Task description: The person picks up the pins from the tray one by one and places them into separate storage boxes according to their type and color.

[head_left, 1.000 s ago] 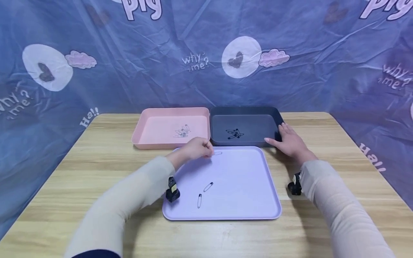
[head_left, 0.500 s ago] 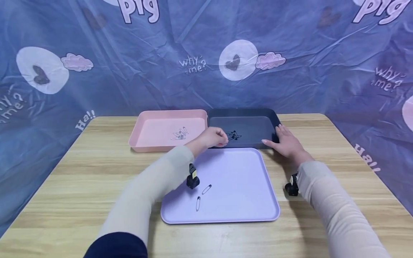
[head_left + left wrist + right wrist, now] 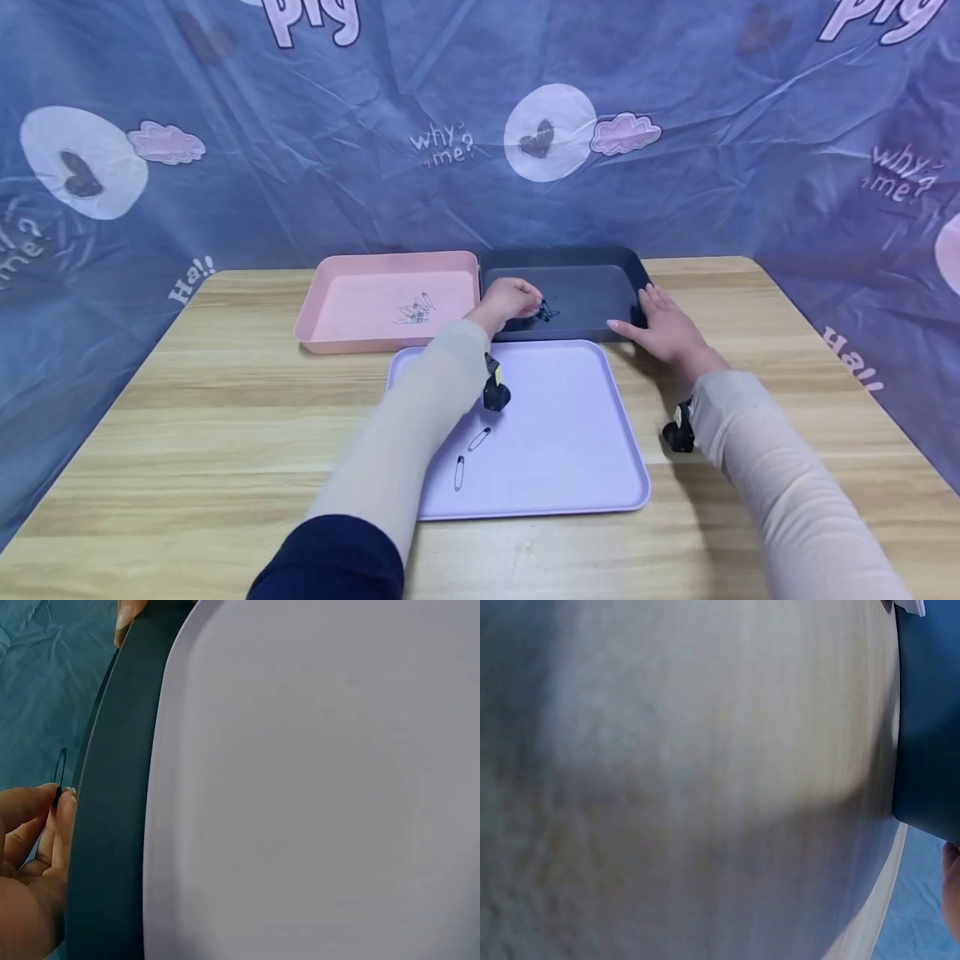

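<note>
Pink tray [image 3: 352, 329] is seen at left of centre in the head view, on the wooden table [image 3: 187, 417], with a small heap of silver safety pins [image 3: 416, 311] inside it. Dark tray [image 3: 600, 287] is set just to its right, the two rims touching or nearly so; black safety pins [image 3: 546, 312] lie near its middle. Lilac tray [image 3: 570, 433] is placed below both, closer to the lower edge of the frame, with two safety pins [image 3: 468, 454] lying loose in its lower left part, apart from each other.

Left hand [image 3: 512, 298] is reached over the near rim of the dark tray, fingers curled together just beside the black pins. In the left wrist view, at lower left, a thin dark pin [image 3: 57, 796] is pinched between the fingertips [image 3: 66, 817], beyond the dark tray rim [image 3: 112, 825]; the lilac tray surface [image 3: 315, 795] fills the right of that frame.

Right hand [image 3: 663, 327] is laid flat with fingers spread, pressed against the right rim of the dark tray at right of centre. Nothing is held by it. Right wrist view is mostly blurred table [image 3: 690, 787], with the dark tray edge [image 3: 930, 727] at far right.

Printed blue backdrop [image 3: 675, 183] is hung behind the table, across the upper frame.
</note>
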`<state>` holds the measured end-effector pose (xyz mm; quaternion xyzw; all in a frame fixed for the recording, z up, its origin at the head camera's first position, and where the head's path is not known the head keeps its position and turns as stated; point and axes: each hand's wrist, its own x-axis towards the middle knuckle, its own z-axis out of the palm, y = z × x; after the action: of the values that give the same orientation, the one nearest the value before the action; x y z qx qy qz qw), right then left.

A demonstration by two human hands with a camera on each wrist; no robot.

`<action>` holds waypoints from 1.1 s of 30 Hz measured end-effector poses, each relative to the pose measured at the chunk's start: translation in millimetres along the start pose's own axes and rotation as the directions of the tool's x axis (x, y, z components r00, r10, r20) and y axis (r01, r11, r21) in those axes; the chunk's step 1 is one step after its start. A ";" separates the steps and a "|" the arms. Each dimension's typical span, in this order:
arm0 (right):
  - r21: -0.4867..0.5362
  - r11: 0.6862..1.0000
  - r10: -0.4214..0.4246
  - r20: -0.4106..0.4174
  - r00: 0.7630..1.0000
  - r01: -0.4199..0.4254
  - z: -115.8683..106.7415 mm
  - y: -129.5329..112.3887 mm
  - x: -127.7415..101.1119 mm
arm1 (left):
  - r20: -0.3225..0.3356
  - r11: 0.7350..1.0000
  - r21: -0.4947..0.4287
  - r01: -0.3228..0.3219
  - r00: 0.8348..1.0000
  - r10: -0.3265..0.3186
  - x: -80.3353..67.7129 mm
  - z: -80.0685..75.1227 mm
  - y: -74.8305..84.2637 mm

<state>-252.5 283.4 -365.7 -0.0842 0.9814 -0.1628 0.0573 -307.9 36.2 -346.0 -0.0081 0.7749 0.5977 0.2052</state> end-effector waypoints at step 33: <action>-0.011 1.000 0.026 0.006 1.000 -0.026 0.1 1.2 1.6 | 0.004 0.997 0.077 -0.009 1.000 0.009 -2.7 11.4 3.8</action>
<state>-254.2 284.2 -366.4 -0.0723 0.9831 -0.1564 0.0619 -302.9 47.2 -343.9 0.0047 0.7971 0.5682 0.2041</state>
